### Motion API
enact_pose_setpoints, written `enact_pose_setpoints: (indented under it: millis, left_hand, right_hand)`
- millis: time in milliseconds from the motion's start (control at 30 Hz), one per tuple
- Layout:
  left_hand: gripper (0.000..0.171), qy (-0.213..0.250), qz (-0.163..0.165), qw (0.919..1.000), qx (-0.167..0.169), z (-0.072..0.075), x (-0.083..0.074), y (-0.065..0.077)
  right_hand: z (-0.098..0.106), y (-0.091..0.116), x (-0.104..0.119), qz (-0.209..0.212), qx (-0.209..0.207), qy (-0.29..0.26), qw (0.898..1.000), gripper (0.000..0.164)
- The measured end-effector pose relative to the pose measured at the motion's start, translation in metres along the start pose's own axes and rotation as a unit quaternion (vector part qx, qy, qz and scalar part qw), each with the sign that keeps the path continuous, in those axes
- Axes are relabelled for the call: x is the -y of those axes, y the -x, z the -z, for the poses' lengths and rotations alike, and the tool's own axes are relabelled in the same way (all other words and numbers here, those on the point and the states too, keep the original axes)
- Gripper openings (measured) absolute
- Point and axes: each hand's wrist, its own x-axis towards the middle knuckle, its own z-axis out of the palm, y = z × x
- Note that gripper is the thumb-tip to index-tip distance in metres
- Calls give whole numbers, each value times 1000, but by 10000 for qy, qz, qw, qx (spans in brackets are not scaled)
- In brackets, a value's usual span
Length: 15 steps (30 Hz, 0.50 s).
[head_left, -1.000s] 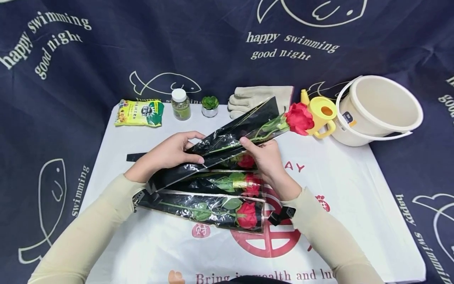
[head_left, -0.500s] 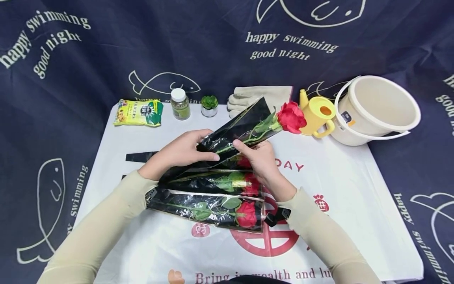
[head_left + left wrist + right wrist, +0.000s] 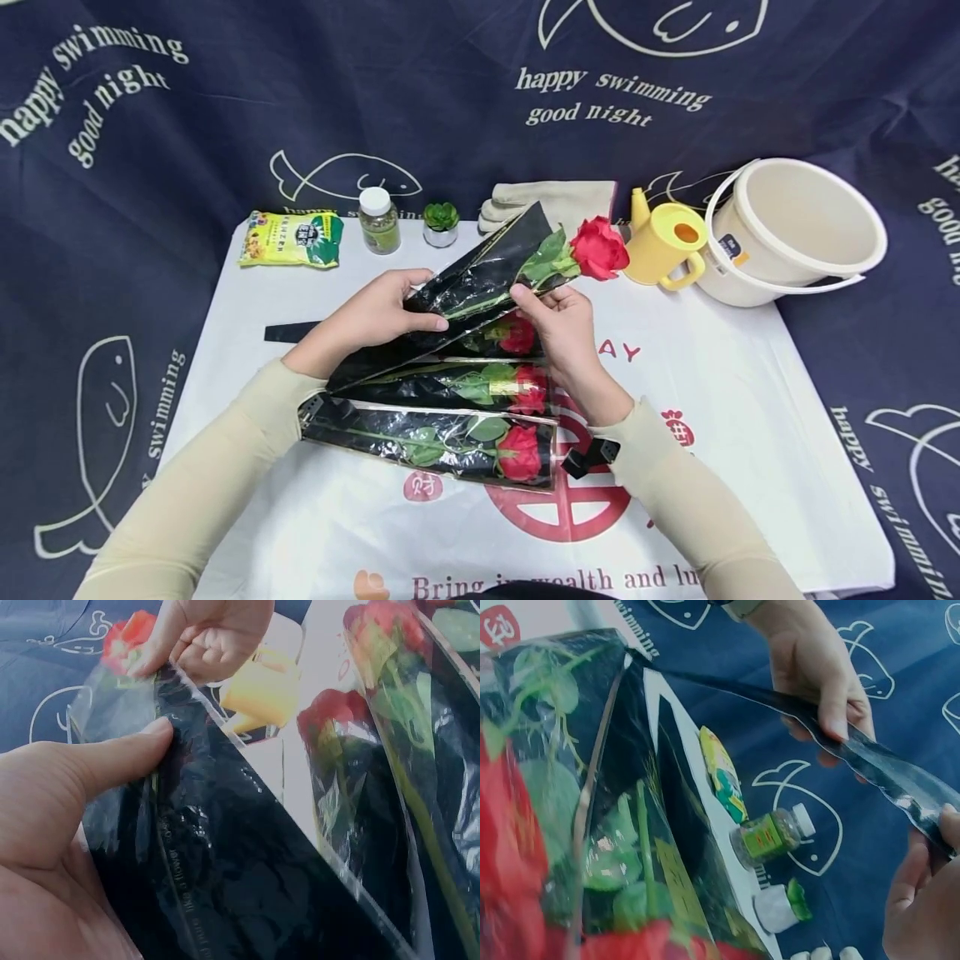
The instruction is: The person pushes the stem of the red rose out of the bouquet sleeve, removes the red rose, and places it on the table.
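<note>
A red rose (image 3: 600, 247) on a green stem lies in a black and clear plastic sleeve (image 3: 480, 279), its bloom sticking out past the upper right end. My left hand (image 3: 367, 315) holds the sleeve at its middle, thumb on the front and fingers behind. Nearer the bloom, my right hand (image 3: 567, 342) pinches the sleeve's lower edge, its thumb beside the stem. Three more sleeved roses lie below on the table: an upper one (image 3: 517, 335) partly covered by the raised sleeve, a middle one (image 3: 531, 387) and a front one (image 3: 519, 454).
Along the back of the white-covered table (image 3: 750, 467) are a yellow-green packet (image 3: 291, 239), a white-capped jar (image 3: 379, 222), a small potted succulent (image 3: 440, 223), pale work gloves (image 3: 555, 202), a yellow watering can (image 3: 666, 243) and a cream bucket (image 3: 787, 233). A navy cloth hangs behind.
The held sleeve and rose have shifted left, away from the watering can. My left hand moved right, then back left. The right hand stays near the bloom end with small thumb shifts.
</note>
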Motion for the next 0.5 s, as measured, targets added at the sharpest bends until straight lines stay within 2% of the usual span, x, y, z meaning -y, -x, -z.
enact_pose_setpoints:
  millis: [100,133,267,433,500]
  left_hand:
    - [41,1,-67,10000,-18,-3,-4,-1]
    - [42,-12,-83,10000,-29,-4,-6,-1]
    - [51,-126,-66,9998,-160,-6,-11,-2]
    - [39,17,-71,9998,-188,-8,-10,-1]
    - [41,52,-56,9999,-144,-8,-8,0]
  right_hand:
    - [-6,3,-4,-73,72,202,9997,26]
    - [-12,7,-1,-167,23,369,9992,27]
    - [-19,11,-4,-388,21,470,9981,21]
    - [-24,15,-6,-444,152,488,9977,23]
    - [-24,17,-8,-485,190,639,9966,24]
